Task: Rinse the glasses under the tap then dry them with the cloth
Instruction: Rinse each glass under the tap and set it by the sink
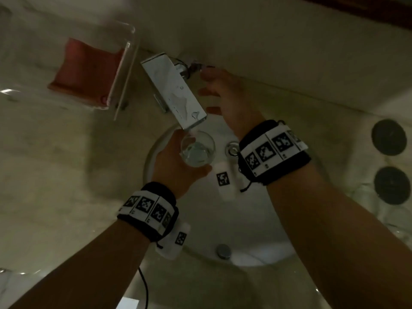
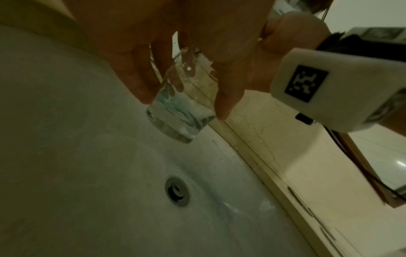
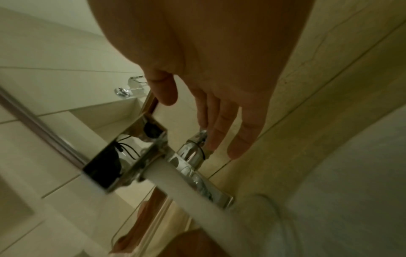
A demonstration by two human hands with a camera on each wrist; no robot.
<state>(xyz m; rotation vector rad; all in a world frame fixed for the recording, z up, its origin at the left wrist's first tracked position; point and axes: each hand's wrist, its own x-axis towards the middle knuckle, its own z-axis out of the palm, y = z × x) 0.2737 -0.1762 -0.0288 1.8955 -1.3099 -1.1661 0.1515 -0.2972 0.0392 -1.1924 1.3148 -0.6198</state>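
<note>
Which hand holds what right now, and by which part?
Left hand grips the glass round its side wall, under the tap spout. Right hand holds nothing; straight fingers touch the tap lever.

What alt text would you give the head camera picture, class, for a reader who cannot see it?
A person's left hand holds a clear drinking glass with water in it under the flat rectangular chrome spout, above a round white basin. The right hand reaches to the chrome tap lever. A folded red cloth lies at the upper left.

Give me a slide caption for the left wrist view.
Left hand holds a glass above the sink.
</note>
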